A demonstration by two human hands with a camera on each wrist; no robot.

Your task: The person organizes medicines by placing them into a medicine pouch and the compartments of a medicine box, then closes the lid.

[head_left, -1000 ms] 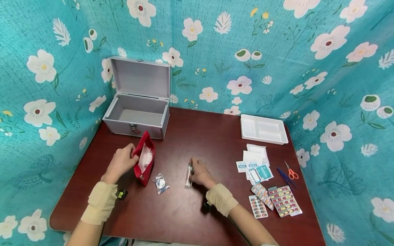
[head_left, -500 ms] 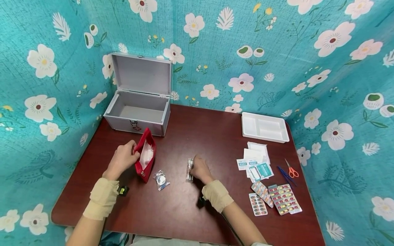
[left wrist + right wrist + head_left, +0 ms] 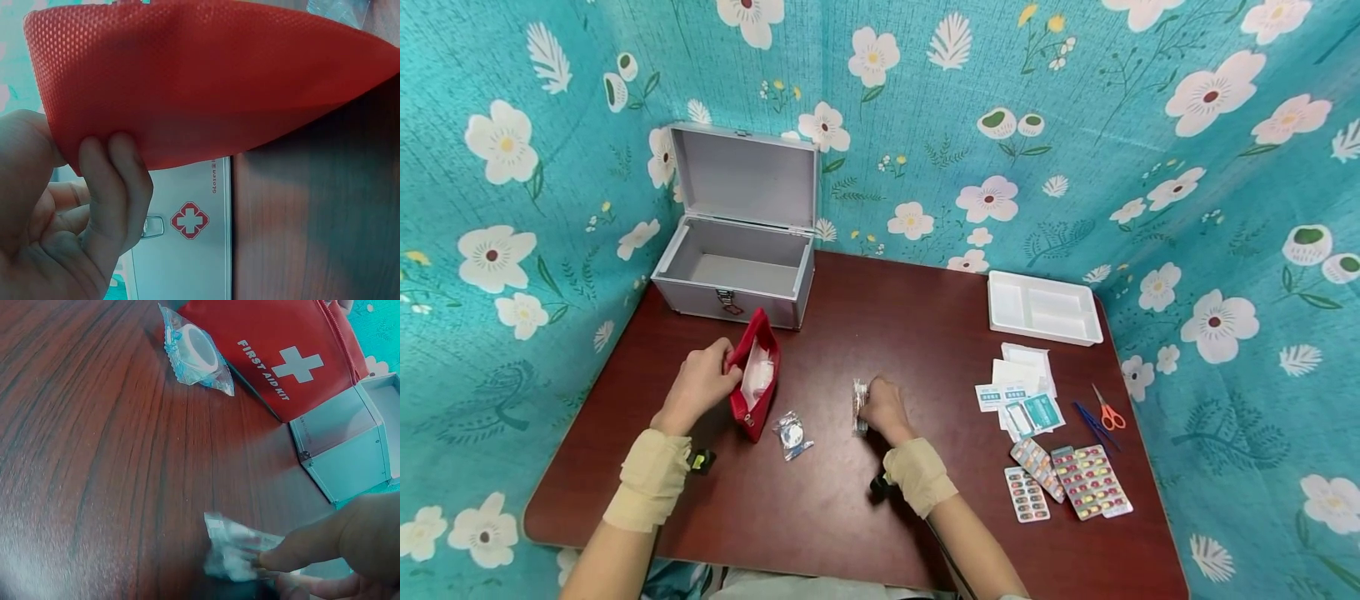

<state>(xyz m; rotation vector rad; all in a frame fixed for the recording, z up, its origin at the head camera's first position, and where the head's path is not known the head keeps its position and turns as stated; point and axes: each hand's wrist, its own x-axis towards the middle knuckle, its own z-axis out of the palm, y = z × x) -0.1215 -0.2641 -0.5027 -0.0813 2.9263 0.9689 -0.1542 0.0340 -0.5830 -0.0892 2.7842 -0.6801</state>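
My left hand (image 3: 696, 387) pinches the upper edge of a red first aid pouch (image 3: 767, 407), thumb on one side and fingers on the other. The pouch stands unzipped, with white contents (image 3: 762, 375) showing inside. In the right wrist view its front bears a white cross. With thumb and fingers, my right hand (image 3: 886, 410) pinches a clear plastic packet (image 3: 234, 547) close over the table middle. Slim pale items show through the packet in the head view; their kind is blurred. Between the hands lies a white tape roll (image 3: 792, 435) in a clear wrapper.
An open silver case (image 3: 737, 304) stands behind the pouch. At right are a white divided tray (image 3: 1011, 329), several flat dressing packets (image 3: 1036, 417), orange scissors (image 3: 1110, 415), blue tweezers (image 3: 1096, 426) and several capsule blister packs (image 3: 1086, 483) on the brown table (image 3: 917, 333).
My right wrist has swung a little to the left, and the packet's far end now shows beyond the fingers. The left hand keeps its grip on the pouch. The head view has tilted slightly.
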